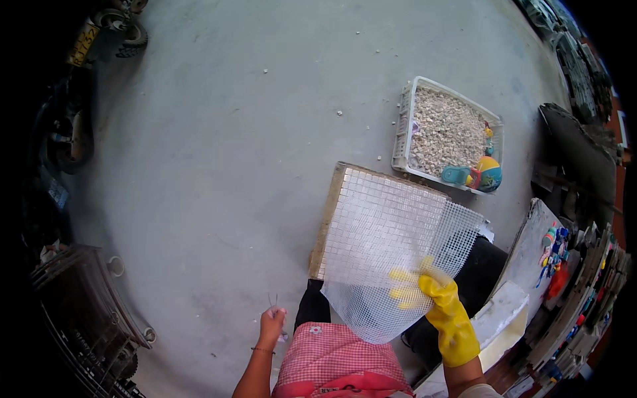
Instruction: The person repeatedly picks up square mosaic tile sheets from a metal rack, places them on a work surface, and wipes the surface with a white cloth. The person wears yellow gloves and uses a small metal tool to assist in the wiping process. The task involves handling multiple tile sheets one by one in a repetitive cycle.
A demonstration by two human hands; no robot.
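A wooden-edged board (325,219) carries a grid of small pale square tiles (378,205) in front of me. White plastic mesh (365,315) lies over part of the tiles and curls past the board's near and right edges. My right hand (439,292), in a yellow rubber glove, is at the mesh's right edge. Its fingers are spread and show through the mesh, beneath it. To the left of the board, my left hand (271,322) is bare and closed on thin metal tweezers (273,300), whose two prongs point away from me.
Beyond the board stands a white plastic crate (406,126) of small pale pieces, with a colourful toy-like scoop (481,174) at its corner. Stacked boards (577,292) and a pale slab with bright small items (541,245) line the right. A motorcycle (73,126) and metal-framed case (93,312) stand left.
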